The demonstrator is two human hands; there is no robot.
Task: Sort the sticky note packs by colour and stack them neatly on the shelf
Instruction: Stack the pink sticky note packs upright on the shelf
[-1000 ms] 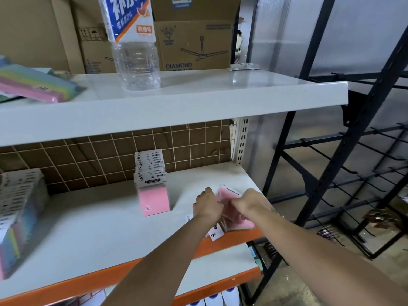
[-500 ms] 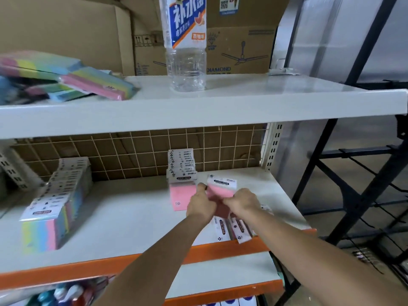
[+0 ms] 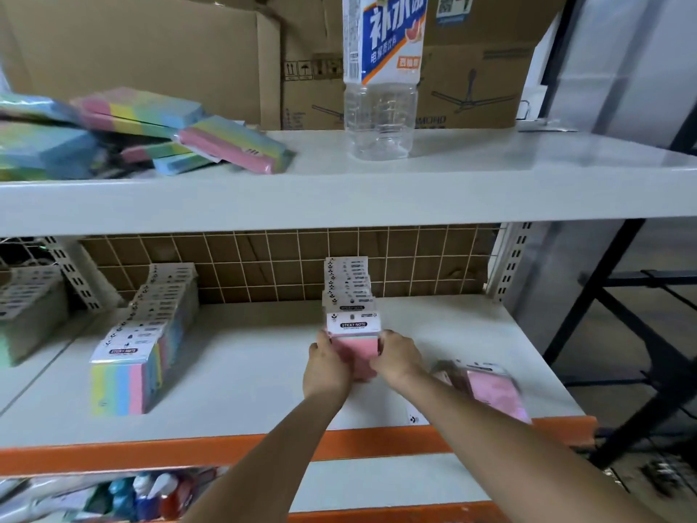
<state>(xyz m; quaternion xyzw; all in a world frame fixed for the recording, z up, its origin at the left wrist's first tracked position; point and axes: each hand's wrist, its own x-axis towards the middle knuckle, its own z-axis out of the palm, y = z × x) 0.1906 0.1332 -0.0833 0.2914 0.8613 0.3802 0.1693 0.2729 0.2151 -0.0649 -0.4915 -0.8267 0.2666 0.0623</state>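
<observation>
Both hands grip one pink sticky note pack (image 3: pixel 353 343) on the middle shelf (image 3: pixel 245 375). Left hand (image 3: pixel 327 366) is curled round its left edge, right hand (image 3: pixel 398 360) round its right edge, thumbs toward the person. The pack stands upright between the palms: pink pad below, white header card on top printed "STICKY NOTE" in black, with a small hang hole. A thin pale green strip shows just under the card.

Directly behind the held pack, touching or nearly so, is a row of pink packs (image 3: pixel 347 285), white header cards overlapping one behind the other back to the wire grid panel (image 3: pixel 415 258). The held pack sits at the front end of this row.

Just right of the right wrist, loose pink packs (image 3: pixel 490 386) lie flat on the shelf near its orange front edge; blurred, count unclear.

Well left of the left hand: a row of rainbow packs (image 3: pixel 132 364), striped yellow, green, blue and pink, with the same white cards, standing in a slanted line.

Above the grip, on the upper shelf (image 3: pixel 490 175): a heap of multicolour packs (image 3: pixel 151 134) lying untidily at left, and a clear plastic bottle (image 3: pixel 381 88) with a blue and white label almost straight above the hands. Cardboard boxes (image 3: pixel 151 50) stand behind.
</observation>
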